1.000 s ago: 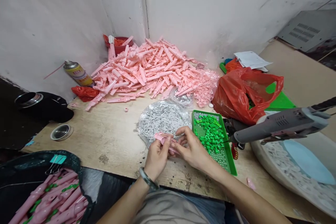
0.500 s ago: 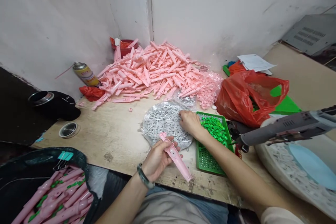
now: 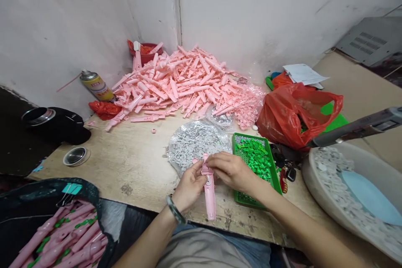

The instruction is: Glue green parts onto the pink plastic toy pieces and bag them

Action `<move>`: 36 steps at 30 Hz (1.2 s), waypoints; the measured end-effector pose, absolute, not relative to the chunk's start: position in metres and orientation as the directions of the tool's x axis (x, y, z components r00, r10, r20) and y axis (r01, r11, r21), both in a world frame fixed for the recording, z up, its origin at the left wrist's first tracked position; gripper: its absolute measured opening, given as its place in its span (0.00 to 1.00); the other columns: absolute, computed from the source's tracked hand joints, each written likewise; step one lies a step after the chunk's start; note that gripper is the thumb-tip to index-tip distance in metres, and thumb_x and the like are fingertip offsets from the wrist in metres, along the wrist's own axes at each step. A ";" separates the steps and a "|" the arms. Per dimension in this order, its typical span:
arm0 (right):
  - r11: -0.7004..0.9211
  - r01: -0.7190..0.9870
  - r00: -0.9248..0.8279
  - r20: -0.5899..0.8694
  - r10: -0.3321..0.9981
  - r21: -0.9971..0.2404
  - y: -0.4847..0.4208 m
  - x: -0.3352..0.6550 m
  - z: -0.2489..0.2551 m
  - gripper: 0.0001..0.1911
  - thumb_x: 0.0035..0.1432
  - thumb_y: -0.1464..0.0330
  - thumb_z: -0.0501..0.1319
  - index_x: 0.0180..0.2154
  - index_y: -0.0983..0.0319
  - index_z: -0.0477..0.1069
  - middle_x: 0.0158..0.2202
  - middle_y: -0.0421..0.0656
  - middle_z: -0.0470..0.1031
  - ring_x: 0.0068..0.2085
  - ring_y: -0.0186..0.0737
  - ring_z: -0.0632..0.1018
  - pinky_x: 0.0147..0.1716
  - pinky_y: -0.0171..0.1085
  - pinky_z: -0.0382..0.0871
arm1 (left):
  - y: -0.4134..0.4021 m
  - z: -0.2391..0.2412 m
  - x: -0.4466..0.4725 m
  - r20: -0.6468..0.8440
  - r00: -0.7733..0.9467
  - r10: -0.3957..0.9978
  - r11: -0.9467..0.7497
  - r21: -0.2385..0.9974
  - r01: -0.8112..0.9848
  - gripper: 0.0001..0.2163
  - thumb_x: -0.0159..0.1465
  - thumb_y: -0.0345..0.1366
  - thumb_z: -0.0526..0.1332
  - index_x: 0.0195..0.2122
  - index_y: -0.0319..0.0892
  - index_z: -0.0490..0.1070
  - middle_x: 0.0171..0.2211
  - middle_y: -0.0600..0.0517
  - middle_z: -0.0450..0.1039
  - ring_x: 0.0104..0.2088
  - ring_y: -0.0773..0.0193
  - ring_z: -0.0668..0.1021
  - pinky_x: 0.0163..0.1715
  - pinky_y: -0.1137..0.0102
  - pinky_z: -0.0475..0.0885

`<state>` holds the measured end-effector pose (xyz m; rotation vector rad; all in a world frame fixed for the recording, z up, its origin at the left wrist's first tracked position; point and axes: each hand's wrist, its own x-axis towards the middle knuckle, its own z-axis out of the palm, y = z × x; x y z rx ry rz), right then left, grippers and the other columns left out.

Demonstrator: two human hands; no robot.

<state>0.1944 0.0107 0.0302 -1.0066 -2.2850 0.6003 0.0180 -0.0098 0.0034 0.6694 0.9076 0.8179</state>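
Observation:
My left hand (image 3: 188, 186) grips a long pink plastic part (image 3: 209, 194) that hangs down over the table's front edge. My right hand (image 3: 230, 169) pinches at the top end of that part, fingers pressed together on something too small to name. Just behind both hands lies a clear bag of small grey pins (image 3: 194, 142). A green perforated tray (image 3: 270, 173) with small green pieces (image 3: 256, 155) sits right of my right hand.
A big heap of pink parts (image 3: 185, 81) fills the back of the table by the wall. A spray can (image 3: 94, 86), red bag (image 3: 295, 113), small steel dish (image 3: 74, 156), grey power tool (image 3: 361, 127) over a white basin (image 3: 317, 192), and a black bag of finished pink parts (image 3: 63, 238) surround it.
My right hand came back from the grey pins to the top of the pink part. My left hand turned the part to hang straight down. The power tool shifted up and right.

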 end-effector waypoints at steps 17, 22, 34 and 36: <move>0.074 0.241 -0.251 0.012 0.968 -0.968 0.032 0.170 0.014 0.06 0.59 0.65 0.63 0.36 0.61 0.73 0.36 0.42 0.73 0.37 0.37 0.75 0.39 0.38 0.73 | -0.006 0.007 0.005 -0.395 0.323 0.860 0.495 0.800 -0.339 0.24 0.52 0.32 0.69 0.53 0.43 0.73 0.47 0.45 0.78 0.41 0.54 0.82 0.40 0.63 0.78; 0.328 0.575 -0.326 0.158 0.932 -0.749 0.080 0.139 0.012 0.09 0.62 0.68 0.60 0.44 0.61 0.73 0.43 0.44 0.72 0.39 0.36 0.75 0.41 0.36 0.71 | 0.002 0.008 -0.012 -0.454 0.247 0.856 0.517 0.747 -0.418 0.21 0.53 0.38 0.71 0.47 0.40 0.73 0.46 0.43 0.78 0.42 0.51 0.81 0.35 0.62 0.79; 0.496 0.852 -0.477 0.141 0.867 -0.166 0.292 0.092 0.005 0.14 0.65 0.63 0.61 0.49 0.64 0.71 0.52 0.48 0.72 0.52 0.46 0.74 0.53 0.50 0.69 | -0.007 0.013 -0.033 -0.549 0.168 0.818 0.527 0.602 -0.599 0.13 0.58 0.30 0.67 0.43 0.38 0.70 0.52 0.36 0.75 0.49 0.49 0.79 0.41 0.59 0.79; 0.528 0.841 -0.512 0.139 0.848 -0.119 0.295 0.093 0.006 0.14 0.65 0.63 0.61 0.48 0.64 0.72 0.52 0.48 0.72 0.52 0.45 0.74 0.53 0.50 0.69 | -0.006 0.013 -0.035 -0.543 0.153 0.826 0.512 0.608 -0.607 0.14 0.58 0.31 0.67 0.44 0.38 0.69 0.51 0.36 0.75 0.47 0.49 0.80 0.41 0.58 0.79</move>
